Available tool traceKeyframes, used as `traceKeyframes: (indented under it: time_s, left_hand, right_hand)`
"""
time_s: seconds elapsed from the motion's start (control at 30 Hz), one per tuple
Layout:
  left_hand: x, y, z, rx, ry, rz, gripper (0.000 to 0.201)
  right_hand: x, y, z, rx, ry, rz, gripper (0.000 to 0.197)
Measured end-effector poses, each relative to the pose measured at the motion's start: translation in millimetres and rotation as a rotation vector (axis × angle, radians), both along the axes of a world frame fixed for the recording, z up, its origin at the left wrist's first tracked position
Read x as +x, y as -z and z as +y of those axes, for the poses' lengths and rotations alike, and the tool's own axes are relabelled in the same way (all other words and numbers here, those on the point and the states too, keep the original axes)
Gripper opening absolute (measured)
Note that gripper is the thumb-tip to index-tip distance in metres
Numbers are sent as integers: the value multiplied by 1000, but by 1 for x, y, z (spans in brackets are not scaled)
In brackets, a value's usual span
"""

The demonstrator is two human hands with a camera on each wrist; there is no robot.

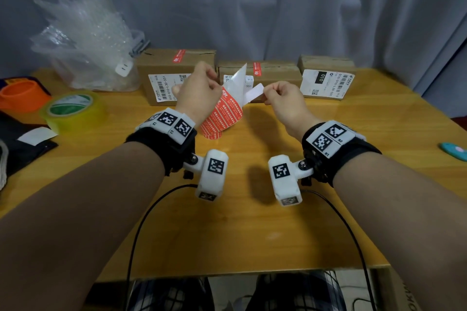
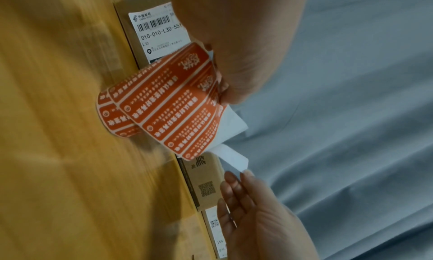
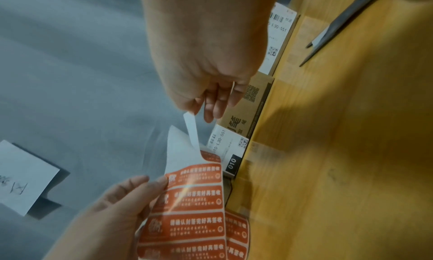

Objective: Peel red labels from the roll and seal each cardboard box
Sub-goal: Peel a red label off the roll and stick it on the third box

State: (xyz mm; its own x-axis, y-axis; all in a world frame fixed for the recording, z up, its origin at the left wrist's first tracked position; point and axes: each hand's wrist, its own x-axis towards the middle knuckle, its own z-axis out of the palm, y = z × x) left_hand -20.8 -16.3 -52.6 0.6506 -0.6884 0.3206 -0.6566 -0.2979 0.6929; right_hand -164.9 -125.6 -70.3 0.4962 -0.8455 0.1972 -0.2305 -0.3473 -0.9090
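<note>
Both our wrists hang over the table [image 1: 252, 235]; our left hand [image 1: 199, 93] pinches the roll [image 1: 222, 118], our right hand [image 1: 283, 98] pinches a half-peeled label [image 1: 255, 92]. Next, we judge: pull it free, press it across the unsealed far-right box [image 1: 326, 60]

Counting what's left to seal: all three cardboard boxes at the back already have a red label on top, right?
Not quite: the head view shows red labels on the left box and middle box only; the right box has none on top.
</note>
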Motion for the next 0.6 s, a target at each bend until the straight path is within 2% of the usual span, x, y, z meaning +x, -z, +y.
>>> traceKeyframes:
  time_s: [0.1,0.2,0.3,0.4,0.47,0.6]
  left_hand:
    - [3,0,4,18,-23,41,16]
    - [3,-1,7,14,21,120,17]
    - [-1,-1,8,76,116,142,7]
    - [-10,-6,7,148,197,88,15]
    - [-16,-13,7,83,203,67,18]
    - [-27,-30,4,15,303,245,29]
  right_hand:
    - [-8,-2,-8,42,103,20,19]
    - [-18,-3,-18,68,213,23,25]
    - [-27,-6,-25,49,283,5,30]
    - [-31,-11,-23,-11,270,-15,19]
    - [-30,-15,-18,-62,239,-35,18]
    - [-26,-25,-3,-246,170,-104,12]
